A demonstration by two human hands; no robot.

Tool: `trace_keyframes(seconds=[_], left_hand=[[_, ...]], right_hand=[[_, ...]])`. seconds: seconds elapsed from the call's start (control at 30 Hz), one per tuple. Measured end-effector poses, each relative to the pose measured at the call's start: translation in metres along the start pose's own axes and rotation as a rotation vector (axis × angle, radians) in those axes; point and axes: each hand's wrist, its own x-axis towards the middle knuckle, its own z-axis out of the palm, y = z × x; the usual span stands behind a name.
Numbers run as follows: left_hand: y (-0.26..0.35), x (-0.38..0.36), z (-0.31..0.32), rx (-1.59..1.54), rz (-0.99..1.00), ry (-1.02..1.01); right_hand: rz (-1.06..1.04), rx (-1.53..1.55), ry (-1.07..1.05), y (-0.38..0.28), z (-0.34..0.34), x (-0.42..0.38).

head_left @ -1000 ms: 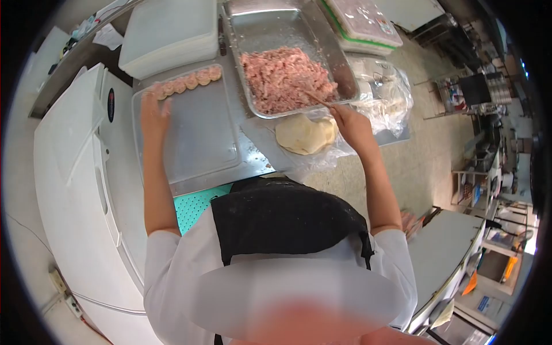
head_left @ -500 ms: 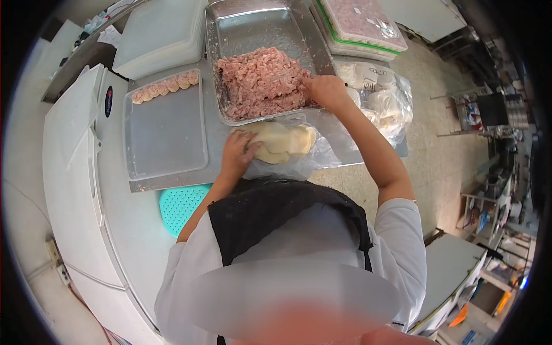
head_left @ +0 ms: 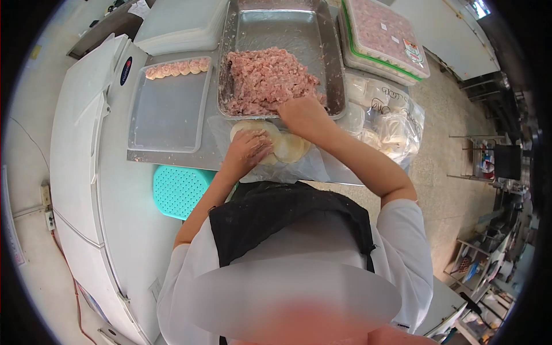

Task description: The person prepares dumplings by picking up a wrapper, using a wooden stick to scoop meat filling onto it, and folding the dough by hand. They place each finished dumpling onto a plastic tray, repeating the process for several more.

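Pink minced meat (head_left: 270, 80) lies heaped in a deep metal tray (head_left: 340, 69). My right hand (head_left: 305, 118) is at the tray's near edge, against the meat, with fingers closed; whatever it grips is hidden. Below the tray, pale round dough wrappers (head_left: 290, 148) lie overlapped on a clear plastic bag (head_left: 322, 167). My left hand (head_left: 250, 148) rests on the left part of the wrappers, its fingers bent over them. To the left, a clear shallow tray (head_left: 168, 118) holds a row of filled dumplings (head_left: 177, 68) along its far edge.
Stacked translucent containers (head_left: 181, 26) stand at the back left, and a green-rimmed box (head_left: 385, 34) of meat-coloured contents at the back right. Bagged wrappers (head_left: 394, 129) lie right of the metal tray. A turquoise perforated piece (head_left: 181, 190) sits below the table's front left edge.
My right hand has moved left and nearer along the metal tray's front edge. My left hand lies further over the wrappers, which look more spread. The camera view has shifted.
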Motion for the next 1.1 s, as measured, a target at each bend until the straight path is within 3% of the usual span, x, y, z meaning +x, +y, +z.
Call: trace_keyframes(seconds=[0.1, 0.23, 0.3, 0.47, 0.57, 0.63, 0.77, 0.87, 0.93, 1.07, 1.1], left_hand=[[-0.005, 0.016, 0.000, -0.014, 0.006, -0.013], [-0.012, 0.028, -0.006, -0.064, 0.029, -0.044], [-0.015, 0.029, -0.010, -0.085, 0.053, -0.051], [-0.022, 0.027, -0.021, -0.181, 0.039, -0.172], [-0.028, 0.021, -0.026, -0.047, 0.205, -0.254], [-0.041, 0.010, -0.024, -0.012, 0.333, -0.378], [-0.063, 0.006, -0.019, -0.159, 0.289, -0.317], [-0.068, 0.007, -0.026, -0.201, 0.208, -0.319], [-0.068, 0.009, -0.034, -0.212, 0.255, -0.283], [-0.068, 0.015, -0.033, -0.082, 0.328, -0.288], [-0.068, 0.015, -0.034, -0.106, 0.306, -0.315]], right_hand=[[-0.064, 0.043, -0.044, 0.014, -0.011, 0.000], [0.018, 0.015, -0.090, 0.010, -0.011, 0.014], [0.011, 0.072, 0.021, -0.019, 0.007, 0.008], [0.081, 0.177, 0.051, -0.007, -0.010, 0.026], [0.064, 0.027, 0.105, -0.022, -0.015, 0.049], [0.060, 0.076, -0.038, -0.048, -0.002, 0.048], [0.188, 0.143, -0.091, -0.043, 0.006, 0.027], [0.225, 0.280, 0.015, -0.034, -0.015, 0.029], [0.239, 0.106, -0.064, -0.036, -0.028, 0.037], [0.222, 0.065, -0.211, -0.056, -0.005, 0.035], [0.272, 0.242, -0.183, -0.049, -0.008, 0.029]])
